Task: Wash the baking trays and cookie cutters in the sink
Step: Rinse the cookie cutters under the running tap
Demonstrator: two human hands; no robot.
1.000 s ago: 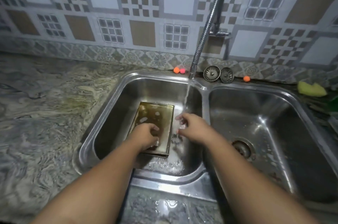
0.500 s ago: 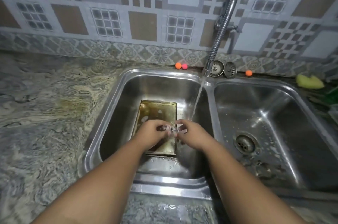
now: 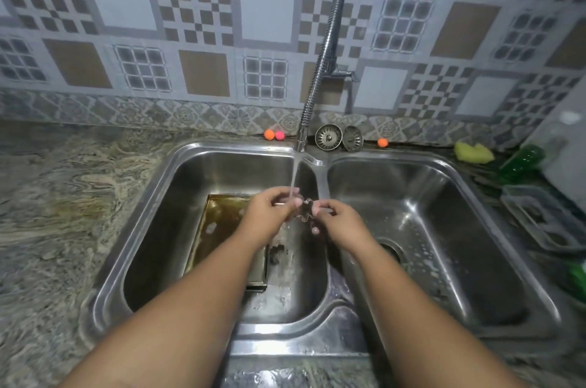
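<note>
A small metal cookie cutter (image 3: 307, 209) with a scalloped edge is held between both hands under the running water. My left hand (image 3: 269, 213) pinches its left side and my right hand (image 3: 339, 219) pinches its right side, above the left sink basin (image 3: 177, 197). A golden-brown baking tray (image 3: 222, 222) lies on the floor of that basin, partly hidden by my left forearm. Water falls from the flexible steel faucet (image 3: 320, 70) onto the cutter and my left fingers.
The right basin (image 3: 444, 229) holds only a drain and soap spots. Two sink strainers (image 3: 339, 137) and small orange and pink balls (image 3: 273, 134) sit on the back ledge. A yellow sponge (image 3: 472, 153), green bottle (image 3: 520, 162) and clear container (image 3: 539, 219) stand at right.
Both hands have lifted off the tray, come together on the cookie cutter and raised it into the water stream. The camera has tilted up slightly.
</note>
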